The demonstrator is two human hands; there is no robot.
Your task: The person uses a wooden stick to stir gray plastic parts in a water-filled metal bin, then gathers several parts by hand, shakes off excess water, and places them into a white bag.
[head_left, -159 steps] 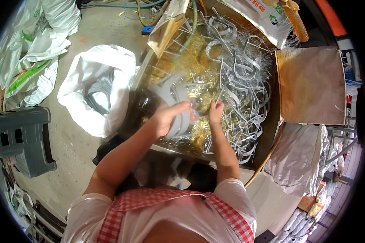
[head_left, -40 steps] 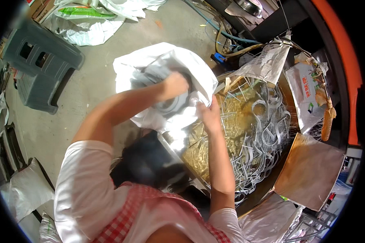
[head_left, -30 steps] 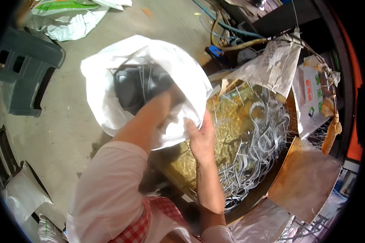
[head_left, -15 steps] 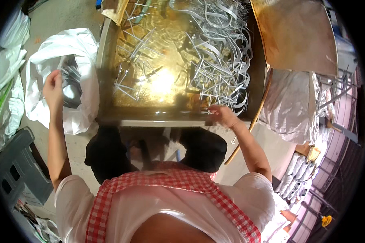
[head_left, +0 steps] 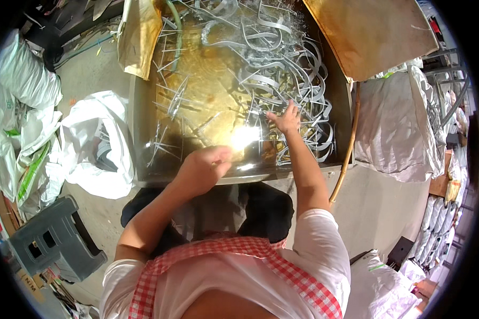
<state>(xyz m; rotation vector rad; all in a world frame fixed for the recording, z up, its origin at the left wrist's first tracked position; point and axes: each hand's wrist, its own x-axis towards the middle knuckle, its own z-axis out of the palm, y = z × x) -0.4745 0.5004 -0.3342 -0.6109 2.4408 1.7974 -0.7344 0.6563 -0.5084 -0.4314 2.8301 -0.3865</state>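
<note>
A shallow metal tub (head_left: 332,50) of shimmering water stands in front of me. Curved silvery strips (head_left: 266,80) and thin metal rods lie tangled along its right side. Over the lower part of that heap is my right hand (head_left: 286,119), fingers spread, touching or just above the pieces; which one cannot be told. My left hand (head_left: 205,166) hovers at the tub's near edge, fingers half curled and slightly blurred, thumb apart, with nothing visible in it. Several thin crossed rods (head_left: 175,101) lie in the water on the left. Left of the tub sits an open white sack (head_left: 93,178) holding grey metal pieces (head_left: 107,154).
Brown boards (head_left: 375,37) flank the tub at the far right and far left. A wooden stick (head_left: 346,165) leans by its right side, beside a large whitish sack (head_left: 391,127). A grey plastic stool (head_left: 56,239) lies at the lower left. A greenish hose (head_left: 176,32) dips into the water.
My left hand has left the white sack and come right to the tub's near edge. My right hand has moved forward from the near rim onto the metal heap. The view has shifted.
</note>
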